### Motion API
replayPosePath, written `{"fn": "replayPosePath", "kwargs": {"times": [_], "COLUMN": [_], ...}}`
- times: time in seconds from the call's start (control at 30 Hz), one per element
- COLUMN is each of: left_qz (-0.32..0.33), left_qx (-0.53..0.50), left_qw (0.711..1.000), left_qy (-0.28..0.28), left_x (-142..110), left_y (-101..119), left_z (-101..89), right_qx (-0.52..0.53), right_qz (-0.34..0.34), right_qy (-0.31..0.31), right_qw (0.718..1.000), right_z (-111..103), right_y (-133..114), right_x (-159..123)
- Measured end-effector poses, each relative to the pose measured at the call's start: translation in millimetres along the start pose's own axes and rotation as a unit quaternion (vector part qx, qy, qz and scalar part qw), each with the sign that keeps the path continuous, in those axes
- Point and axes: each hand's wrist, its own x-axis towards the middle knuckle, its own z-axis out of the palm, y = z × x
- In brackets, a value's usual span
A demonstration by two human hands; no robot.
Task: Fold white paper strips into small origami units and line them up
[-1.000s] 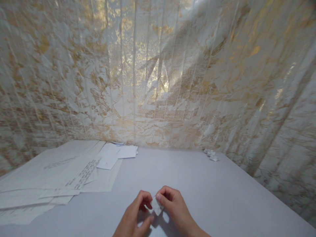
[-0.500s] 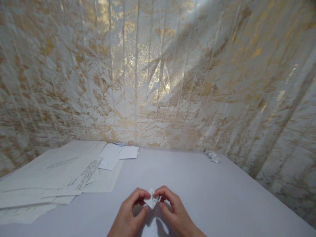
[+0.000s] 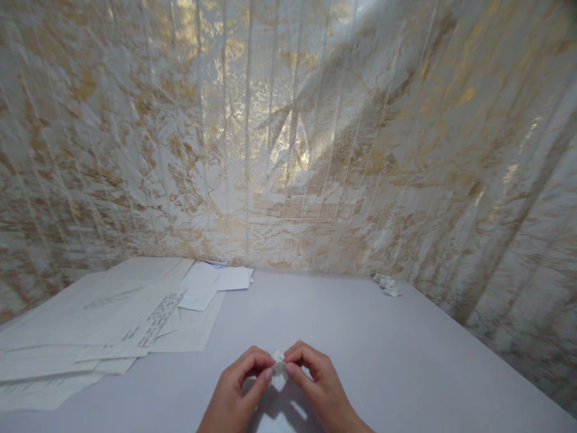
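Observation:
A small folded piece of white paper (image 3: 279,381) is held up between my two hands near the front of the table. My left hand (image 3: 238,385) pinches its left side between thumb and forefinger. On the opposite side, my right hand (image 3: 322,385) grips it the same way, with the fingertips of both hands close together. The fingers cover part of the folded paper, so its full shape is hard to make out. Below the hands, a white sheet (image 3: 273,424) shows at the bottom edge, partly in shadow.
Large printed sheets (image 3: 103,319) lie overlapping on the left of the white table (image 3: 383,361). Small blank paper pieces (image 3: 234,278) rest at their far right corner. Several little folded papers (image 3: 387,285) sit at the back right. A gold-patterned curtain (image 3: 288,150) hangs behind.
The folded paper has changed from a pointed diamond look to a rounder, narrower one. My fingertips have drawn closer together, both thumbs moving up onto it.

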Motion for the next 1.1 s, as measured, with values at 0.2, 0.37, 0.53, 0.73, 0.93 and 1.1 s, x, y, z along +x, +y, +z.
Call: {"fn": "replayPosePath", "kwargs": {"times": [0.2,0.37,0.53,0.73,0.93,1.1], "left_qz": [-0.011,-0.021,-0.023,-0.029,-0.028,-0.032], "left_qx": [-0.066,-0.077,-0.078,-0.056,-0.056,-0.052], "left_qw": [0.996,0.996,0.996,0.997,0.998,0.997], "left_qy": [0.056,0.049,0.043,0.045,0.031,0.053], "left_x": [-0.5,-0.3,0.1,-1.0,0.3,3.5], "left_y": [-11.4,-16.9,-14.8,-5.3,-8.3,-9.0], "left_z": [3.0,3.2,5.5,7.9,2.7,-1.0], "right_qx": [0.100,0.136,0.155,0.047,0.105,0.124], "right_qz": [0.035,0.055,0.104,0.113,0.130,0.126], "right_qy": [0.029,0.002,-0.028,-0.014,-0.049,-0.022], "right_qw": [0.994,0.989,0.982,0.992,0.985,0.984], "right_z": [8.8,10.2,13.9,16.1,10.2,11.8], "right_y": [4.5,1.4,2.9,2.1,-0.9,5.9], "right_x": [-2.9,-2.8,-2.9,-3.9,1.2,0.3]}}
